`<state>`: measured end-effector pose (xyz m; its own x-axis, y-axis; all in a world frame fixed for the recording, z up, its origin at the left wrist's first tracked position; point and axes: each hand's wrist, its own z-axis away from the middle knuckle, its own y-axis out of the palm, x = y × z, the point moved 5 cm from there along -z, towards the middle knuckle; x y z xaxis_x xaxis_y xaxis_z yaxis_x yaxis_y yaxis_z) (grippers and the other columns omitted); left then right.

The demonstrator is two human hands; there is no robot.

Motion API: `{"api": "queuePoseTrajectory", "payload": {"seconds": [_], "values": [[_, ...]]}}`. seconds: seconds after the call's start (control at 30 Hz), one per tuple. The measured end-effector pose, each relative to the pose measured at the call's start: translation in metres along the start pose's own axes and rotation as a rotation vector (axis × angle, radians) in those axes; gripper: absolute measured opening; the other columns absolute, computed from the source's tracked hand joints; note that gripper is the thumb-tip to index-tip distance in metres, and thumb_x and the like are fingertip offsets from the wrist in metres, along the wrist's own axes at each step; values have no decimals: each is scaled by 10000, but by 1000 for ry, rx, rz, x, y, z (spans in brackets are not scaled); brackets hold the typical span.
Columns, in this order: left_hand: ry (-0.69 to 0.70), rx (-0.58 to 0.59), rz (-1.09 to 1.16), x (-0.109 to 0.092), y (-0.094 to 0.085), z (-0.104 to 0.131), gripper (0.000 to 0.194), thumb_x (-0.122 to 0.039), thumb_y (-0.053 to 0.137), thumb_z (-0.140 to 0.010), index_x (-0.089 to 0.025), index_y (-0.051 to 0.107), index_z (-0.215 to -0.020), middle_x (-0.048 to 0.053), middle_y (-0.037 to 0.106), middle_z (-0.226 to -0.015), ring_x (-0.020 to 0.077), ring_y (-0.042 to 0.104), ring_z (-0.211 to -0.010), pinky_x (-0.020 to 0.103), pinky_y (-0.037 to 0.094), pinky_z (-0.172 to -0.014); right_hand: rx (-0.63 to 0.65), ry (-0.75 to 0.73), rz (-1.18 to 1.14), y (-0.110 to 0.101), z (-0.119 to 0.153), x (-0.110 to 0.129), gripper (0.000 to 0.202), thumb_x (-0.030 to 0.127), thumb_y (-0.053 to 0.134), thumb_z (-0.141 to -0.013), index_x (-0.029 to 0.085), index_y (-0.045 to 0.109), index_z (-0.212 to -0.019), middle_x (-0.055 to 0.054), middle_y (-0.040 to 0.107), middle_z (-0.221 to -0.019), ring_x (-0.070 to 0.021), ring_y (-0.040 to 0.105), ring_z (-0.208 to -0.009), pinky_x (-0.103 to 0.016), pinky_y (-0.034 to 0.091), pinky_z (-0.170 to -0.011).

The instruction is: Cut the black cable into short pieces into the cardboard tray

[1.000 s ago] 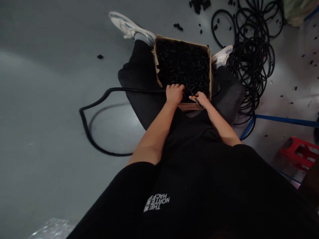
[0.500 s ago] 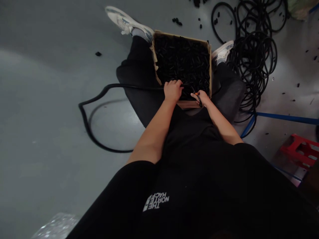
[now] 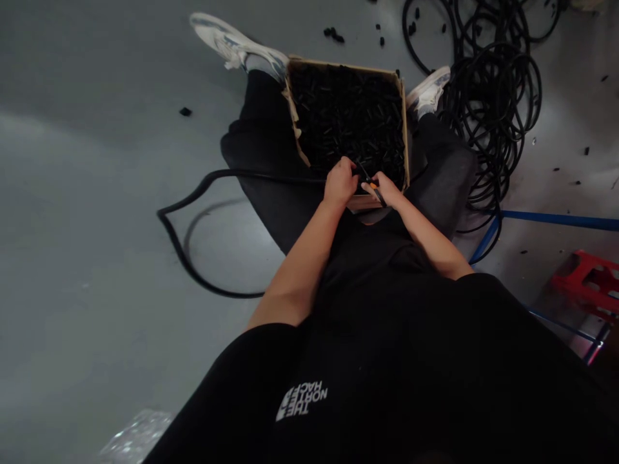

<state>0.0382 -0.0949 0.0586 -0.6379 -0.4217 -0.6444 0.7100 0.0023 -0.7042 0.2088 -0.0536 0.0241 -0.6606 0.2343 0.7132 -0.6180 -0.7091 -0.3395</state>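
Observation:
My left hand (image 3: 341, 182) is wrapped round a black hose (image 3: 271, 175) close to its end, over the near edge of a cardboard box (image 3: 405, 122). From that hand the hose runs left across my leg and loops down over the floor. Scissors (image 3: 374, 186) with orange and black handles sit in my right hand (image 3: 387, 189), their blades beside the hose end by my left fingers. Whether the blades touch the hose I cannot tell. Short black hose pieces (image 3: 348, 116) fill the box between my feet.
A tangled pile of black hose (image 3: 498, 109) lies on the floor at right. Cut pieces (image 3: 333, 35) are scattered about, one more piece (image 3: 185, 111) at left. A red plastic stool (image 3: 587, 280) and a blue strip (image 3: 556, 220) are at right, clear plastic wrap (image 3: 138, 438) lower left.
My two hands have come closer together, and the scissor blades are now at the hose end by my left fingers. The whole view has shifted slightly.

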Motion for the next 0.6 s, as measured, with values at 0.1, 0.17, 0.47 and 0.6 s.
{"api": "queuePoseTrajectory", "payload": {"seconds": [0.1,0.17,0.47,0.6], "values": [[11,13,-48,-5,-2,3,362,-165,647,-980,-189,693,-1338,209,795,-1339,408,738,-1347,531,566,-1179,-56,-16,10,-5,2,7,492,595,897,-918,248,567,-1028,17,632,-876,-182,664,-805,-315,565,-782],[18,2,-82,-8,-5,5,330,-179,640,-987,-205,706,-1309,200,803,-1324,408,737,-1340,538,549,-1184,-82,-46,0,-8,5,13,510,628,899,-902,241,594,-1034,0,640,-902,-200,670,-861,-333,577,-823],[88,13,-74,2,-8,13,230,-255,635,-1014,-247,747,-1214,160,831,-1287,380,757,-1273,505,568,-1120,-90,-80,86,-12,12,28,536,630,890,-829,216,624,-1043,-58,694,-1020,-279,667,-1029,-440,570,-1005],[74,38,-79,10,-7,13,211,-283,661,-1003,-247,752,-1190,141,840,-1258,364,771,-1222,480,586,-1073,-85,-85,114,-11,16,27,509,574,892,-829,204,635,-1067,-94,698,-1066,-321,667,-1086,-475,558,-1033]]}}
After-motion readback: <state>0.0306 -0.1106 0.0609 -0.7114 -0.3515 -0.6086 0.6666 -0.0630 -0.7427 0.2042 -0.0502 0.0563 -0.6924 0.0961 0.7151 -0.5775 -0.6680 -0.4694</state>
